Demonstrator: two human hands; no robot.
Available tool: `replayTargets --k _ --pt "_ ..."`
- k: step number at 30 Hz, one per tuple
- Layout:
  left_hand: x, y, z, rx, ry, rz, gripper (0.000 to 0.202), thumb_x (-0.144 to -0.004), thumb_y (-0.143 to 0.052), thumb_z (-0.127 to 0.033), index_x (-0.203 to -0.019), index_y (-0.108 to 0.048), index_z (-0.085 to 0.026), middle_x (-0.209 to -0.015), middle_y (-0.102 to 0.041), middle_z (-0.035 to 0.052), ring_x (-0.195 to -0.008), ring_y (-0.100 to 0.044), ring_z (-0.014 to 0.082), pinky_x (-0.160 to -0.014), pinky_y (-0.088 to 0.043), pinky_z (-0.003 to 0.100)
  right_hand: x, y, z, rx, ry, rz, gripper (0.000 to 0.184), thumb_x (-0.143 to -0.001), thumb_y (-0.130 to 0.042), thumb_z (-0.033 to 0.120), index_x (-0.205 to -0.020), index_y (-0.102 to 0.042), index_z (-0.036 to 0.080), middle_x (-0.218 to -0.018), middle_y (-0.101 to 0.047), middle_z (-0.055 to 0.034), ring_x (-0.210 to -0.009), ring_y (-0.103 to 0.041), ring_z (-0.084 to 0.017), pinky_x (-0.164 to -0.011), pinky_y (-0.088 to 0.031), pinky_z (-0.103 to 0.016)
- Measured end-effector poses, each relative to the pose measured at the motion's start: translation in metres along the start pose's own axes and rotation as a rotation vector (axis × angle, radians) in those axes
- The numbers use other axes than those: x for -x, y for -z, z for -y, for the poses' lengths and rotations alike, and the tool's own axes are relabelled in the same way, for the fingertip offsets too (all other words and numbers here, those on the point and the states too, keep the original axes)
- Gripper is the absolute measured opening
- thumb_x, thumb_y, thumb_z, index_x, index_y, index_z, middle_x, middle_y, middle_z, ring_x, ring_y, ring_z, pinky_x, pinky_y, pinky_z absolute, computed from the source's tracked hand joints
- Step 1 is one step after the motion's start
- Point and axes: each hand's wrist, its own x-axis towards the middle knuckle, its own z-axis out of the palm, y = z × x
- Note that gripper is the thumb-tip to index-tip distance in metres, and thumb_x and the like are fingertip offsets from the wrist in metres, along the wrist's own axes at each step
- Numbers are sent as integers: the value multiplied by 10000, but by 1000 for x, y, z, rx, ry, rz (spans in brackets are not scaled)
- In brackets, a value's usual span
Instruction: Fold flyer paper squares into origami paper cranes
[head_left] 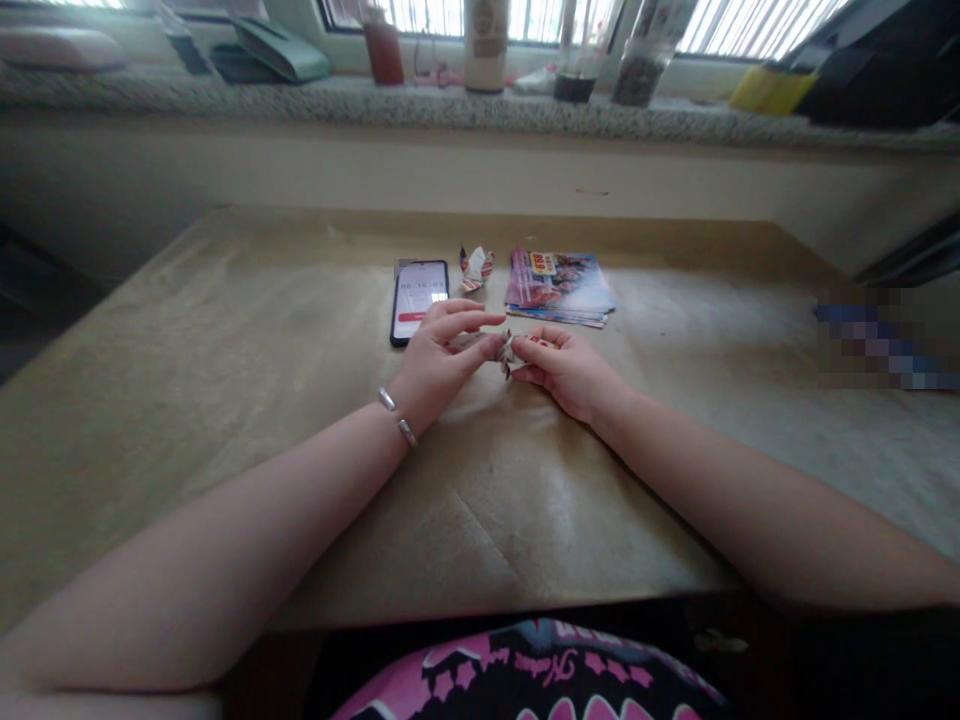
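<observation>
Between my hands is a small piece of folded printed paper [507, 354], white with red and dark markings. My right hand [564, 370] pinches its right side between thumb and fingers. At its left edge my left hand [450, 345], a silver bangle on the wrist, has its thumb on the paper, with the index finger stretched above. The paper's exact shape is partly hidden by the fingers. Just beyond stands a folded paper piece [475, 268] with pointed, petal-like flaps. To its right lies a stack of colourful printed sheets [561, 284].
A phone [420, 300] with a running-timer display lies beside my left hand. The table [315, 270] has a tan cover. Behind it, a speckled stone windowsill [420, 105] carries bottles, a red container [383, 50], a green case [281, 50] and a yellow item [772, 88]. A blurred patch covers something at right.
</observation>
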Motion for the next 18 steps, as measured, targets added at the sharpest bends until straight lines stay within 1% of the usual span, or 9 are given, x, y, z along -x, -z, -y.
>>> replayTargets --k 2,4,6,7,10,13,15,18 --pt "0 1 -1 -115 -75 -32 260 -796 -725 -396 -1005 -731 -241 -1165 -580 57 -1141 -537 193 -995 -467 334 0 1 1 12 6 -26 407 -524 -894 381 -670 -570 184 -692 -662 33 -672 -625 -86 -613 -538 -205" --pt "-1 2 -3 -180 -146 -24 279 -793 -735 -374 -1044 -721 -253 -1194 -587 55 -1158 -529 203 -1042 -427 372 -1 1 2 28 9 -33 402 -528 -894 380 -666 -572 181 -681 -657 36 -657 -622 -79 -608 -541 -198" --pt "-1 2 -5 -202 -197 4 251 -800 -730 -361 -1026 -722 -253 -1176 -610 53 -1138 -542 203 -1053 -408 383 -1 2 3 48 2 -13 402 -526 -897 377 -657 -574 177 -657 -647 39 -646 -625 -78 -597 -542 -190" --pt "-1 2 -5 -196 -205 19 217 -808 -719 -361 -991 -725 -244 -1137 -628 53 -1108 -557 198 -1031 -419 374 -2 2 3 50 -4 0 404 -522 -901 374 -650 -573 176 -651 -647 37 -641 -629 -79 -587 -541 -185" --pt "-1 0 -4 -146 -146 39 183 -839 -673 -379 -886 -700 -204 -996 -660 52 -979 -595 176 -866 -480 304 -3 3 4 24 -35 22 389 -521 -905 357 -657 -590 173 -664 -670 23 -618 -635 -81 -544 -531 -168" --pt "0 -3 -1 -40 -16 64 232 -850 -639 -412 -895 -651 -185 -923 -657 43 -849 -607 143 -711 -484 236 -5 4 5 -6 -54 32 325 -571 -883 323 -724 -640 172 -700 -691 12 -606 -633 -76 -519 -518 -151" --pt "0 -6 -1 31 38 95 245 -847 -631 -418 -916 -628 -183 -913 -644 38 -800 -604 126 -669 -486 212 -6 5 5 -11 -50 48 279 -609 -863 309 -747 -661 174 -717 -697 5 -619 -636 -82 -525 -521 -154" --pt "2 -8 -4 52 34 122 208 -839 -630 -375 -908 -606 -180 -918 -619 36 -788 -601 116 -653 -492 200 -7 8 5 -18 -38 85 233 -648 -838 324 -739 -673 186 -730 -708 -6 -651 -647 -109 -555 -546 -188"
